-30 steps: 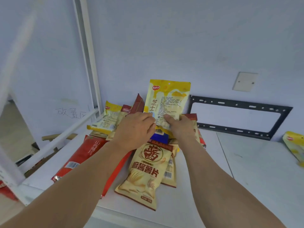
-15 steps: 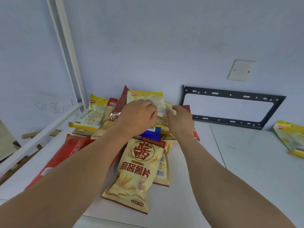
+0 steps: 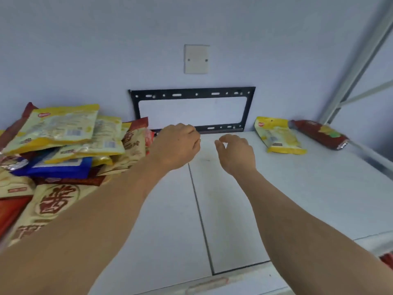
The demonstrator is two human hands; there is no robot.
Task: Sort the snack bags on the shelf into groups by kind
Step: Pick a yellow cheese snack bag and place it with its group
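A heap of snack bags fills the left of the white shelf (image 3: pixel 234 209). Yellow bags (image 3: pixel 59 124) lie on top, above a blue bag (image 3: pixel 57 168). Beige bags with red characters (image 3: pixel 53 202) and a red bag (image 3: pixel 8 209) are lower down. At the far right, one yellow bag (image 3: pixel 278 135) lies beside a dark red bag (image 3: pixel 319 134). My left hand (image 3: pixel 176 143) hovers just right of the heap, fingers loosely curled and holding nothing. My right hand (image 3: pixel 236 152) hangs beside it over bare shelf, fingers also loosely curled and holding nothing.
A black metal bracket (image 3: pixel 191 109) is fixed to the back wall, with a white wall plate (image 3: pixel 196 58) above it. A metal shelf post (image 3: pixel 357 60) rises at the right. A seam (image 3: pixel 200 216) runs down the shelf board.
The yellow bag that both hands held upright now lies on top of the heap. Both hands have let go and moved right, and the view has swung right.
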